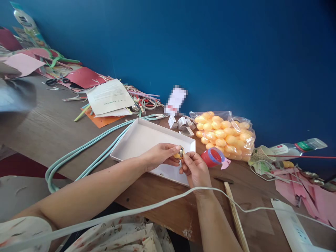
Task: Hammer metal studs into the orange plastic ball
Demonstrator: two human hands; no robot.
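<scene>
Far left of the hands, back by the wall: black scissors [56, 81] among pink and red paper scraps. Closer in, a white sheet [109, 96] lies on an orange one, w/ thin straws fanned out behind it. Teal cords [86, 150] run along the counter [52, 126] from its near-left edge up toward the tray's far side.

White tray [147, 138] sits directly under and behind the left hand, open side up; a small dark bit lies in it just below the wrist.

Left hand [160, 155] is curled, thumb and fingertips closed on the yellow ball [180, 153]. The ball is held in the air btwn both hands, above the tray's right end; a shiny metal bit shows on its front. Right hand [195, 169] comes up from below, fingers bent, tips pinching the same ball from the right side.

Small white tags [183, 123] lie behind the hands, past the tray. White cable [157, 206] crosses in front of both forearms. Red tape roll [213, 156] is just right of the right hand, near but not touching. Behind it is a clear bag of yellow balls [225, 134].

Wooden stick [236, 217] runs along the right forearm's outer side. Further right: paper cup [262, 154] on its side, then a plastic bottle [296, 148] lying down, then pink paper strips [301, 185] well apart from the hands.
</scene>
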